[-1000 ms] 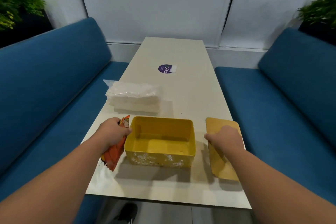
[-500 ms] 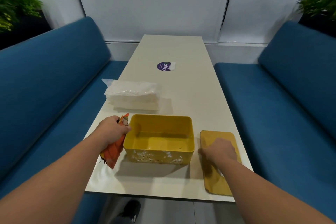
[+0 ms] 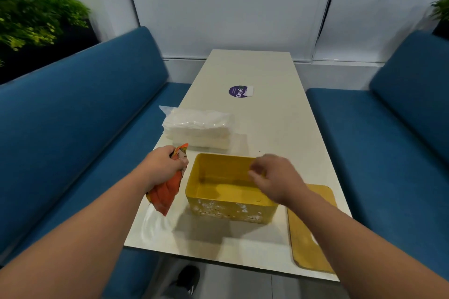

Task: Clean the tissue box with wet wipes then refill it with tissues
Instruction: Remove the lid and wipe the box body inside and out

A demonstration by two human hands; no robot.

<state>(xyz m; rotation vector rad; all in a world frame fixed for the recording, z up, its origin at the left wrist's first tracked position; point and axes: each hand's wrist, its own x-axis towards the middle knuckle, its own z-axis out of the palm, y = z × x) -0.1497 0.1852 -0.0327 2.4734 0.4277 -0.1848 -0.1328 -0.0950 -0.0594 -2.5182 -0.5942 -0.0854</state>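
An open yellow tissue box (image 3: 213, 209) with white flecks on its front wall stands near the table's front edge. Its flat yellow lid (image 3: 313, 238) lies to the right, overhanging the table edge. My left hand (image 3: 165, 167) grips an orange wet-wipes packet (image 3: 167, 192) just left of the box. My right hand (image 3: 277, 177) hovers over the box's right half with fingers loosely curled, holding nothing. A clear-wrapped pack of white tissues (image 3: 199, 128) lies behind the box.
The cream table (image 3: 279, 116) runs away from me between two blue benches (image 3: 73, 141), (image 3: 388, 141). A purple round sticker (image 3: 239, 91) sits mid-table. Plants (image 3: 31, 12) stand behind the left bench. My shoe (image 3: 188, 279) shows below the table edge.
My right hand has left the lid and moved left and up over the open box. The lid stays on the table at the right. My left hand keeps its grip on the packet.
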